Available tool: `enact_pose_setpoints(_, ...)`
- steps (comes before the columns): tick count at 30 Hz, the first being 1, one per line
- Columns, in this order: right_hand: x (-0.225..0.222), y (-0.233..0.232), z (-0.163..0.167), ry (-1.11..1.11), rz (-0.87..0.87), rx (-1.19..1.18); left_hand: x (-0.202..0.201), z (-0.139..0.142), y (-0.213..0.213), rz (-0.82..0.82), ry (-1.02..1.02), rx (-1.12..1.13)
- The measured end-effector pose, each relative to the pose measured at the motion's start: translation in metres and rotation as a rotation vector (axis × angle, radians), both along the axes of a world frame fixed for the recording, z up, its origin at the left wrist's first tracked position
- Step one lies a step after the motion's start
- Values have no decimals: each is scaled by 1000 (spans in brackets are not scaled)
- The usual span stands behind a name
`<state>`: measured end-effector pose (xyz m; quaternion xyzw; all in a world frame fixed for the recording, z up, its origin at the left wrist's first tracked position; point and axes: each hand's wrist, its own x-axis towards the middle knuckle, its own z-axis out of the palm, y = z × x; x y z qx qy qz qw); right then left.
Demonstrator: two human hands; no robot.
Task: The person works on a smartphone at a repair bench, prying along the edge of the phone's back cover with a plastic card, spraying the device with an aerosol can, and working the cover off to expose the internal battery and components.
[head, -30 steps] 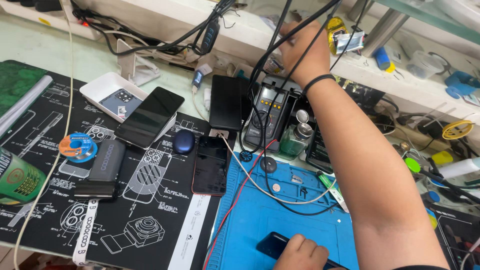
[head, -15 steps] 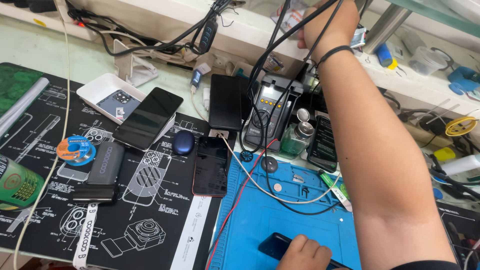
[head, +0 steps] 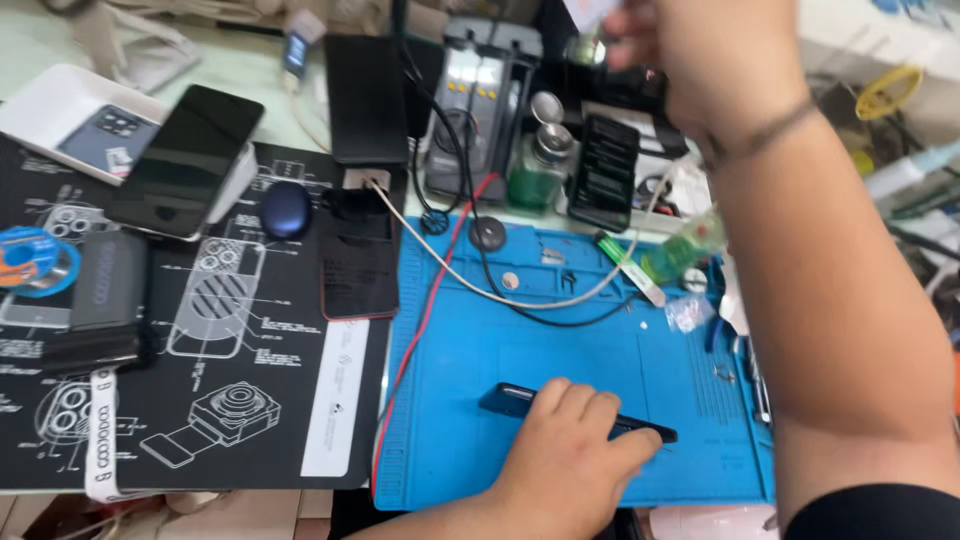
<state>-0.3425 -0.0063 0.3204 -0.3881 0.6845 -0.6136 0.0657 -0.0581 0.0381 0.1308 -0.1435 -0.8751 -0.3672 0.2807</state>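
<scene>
Left hand (head: 570,455) lies flat on a dark phone (head: 575,412), fingers spread over its middle, pinning it to the blue repair mat (head: 560,330); no closed grip, just pressing down; phone sits on the near half of the mat, long edge running left to right, both ends showing past the hand.

Right hand (head: 705,55) is raised at the top of the view, blurred; fingers pinched together on a small pale item (head: 590,12) at the frame edge; cannot tell what the item is; dark band on the wrist; forearm runs down the right side over the mat's right edge.

On the mat: red wire (head: 425,330) along its left side; white cable (head: 520,295) and black cable (head: 545,310) looping across the upper part; small green-capped bottle (head: 680,250) lying near the upper right corner; tiny parts scattered just beside it.

Behind the mat: green glass bottle with metal top (head: 540,170); a meter unit (head: 480,100) standing upright; a dark phone back (head: 605,170) leaning beside the bottle.

Left of the mat: black printed mat (head: 230,400) with white line drawings; on it a phone with a reddish rim (head: 358,270), a blue oval case (head: 287,208), a black-screen phone (head: 185,160) resting partly on a white tray (head: 60,95), a solder reel (head: 35,260), a grey block (head: 105,285).
</scene>
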Motion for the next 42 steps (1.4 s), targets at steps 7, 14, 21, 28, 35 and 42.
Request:
enact_pose_setpoints(7,104,167,-79,699,-100,552,15,-12,15,50,72,-51)
enact_pose_setpoints(14,128,223,-152,586,233,723,26,-21,28,103,8,-96)
enact_pose_setpoints(21,122,233,-167,447,205,657,26,-18,26,97,49,-102)
enact_pose_setpoints(28,121,246,-165,373,-39,617,19,-12,22,74,28,-95)
enact_pose_setpoints(35,130,251,-178,607,-154,591,13,-13,21,78,55,-112)
enact_pose_setpoints(42,130,248,-192,397,-45,602,4,-16,24,148,108,-166)
